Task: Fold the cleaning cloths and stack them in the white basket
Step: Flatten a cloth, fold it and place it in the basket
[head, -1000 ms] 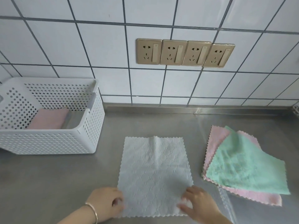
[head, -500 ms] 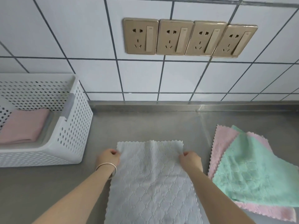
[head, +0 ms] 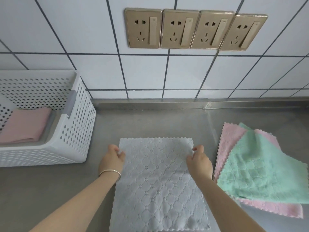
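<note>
A pale grey cleaning cloth (head: 158, 185) lies spread flat on the steel counter in front of me. My left hand (head: 112, 159), with a bracelet at the wrist, pinches the cloth's left edge near its far corner. My right hand (head: 199, 161) pinches the right edge at the same height. The white perforated basket (head: 75, 136) stands at the left and has a folded pink cloth (head: 25, 126) lying in it. To the right, a green cloth (head: 260, 169) lies unfolded on top of a pink cloth (head: 229, 139).
The steel counter (head: 150, 121) ends at a white tiled wall with a row of gold sockets (head: 195, 29). A raised steel lip runs along the back. Bare counter lies between the basket and the grey cloth.
My hands went from the cloth's near corners up to its far corners, then drew back a little along the side edges. The camera came closer and lower over the counter.
</note>
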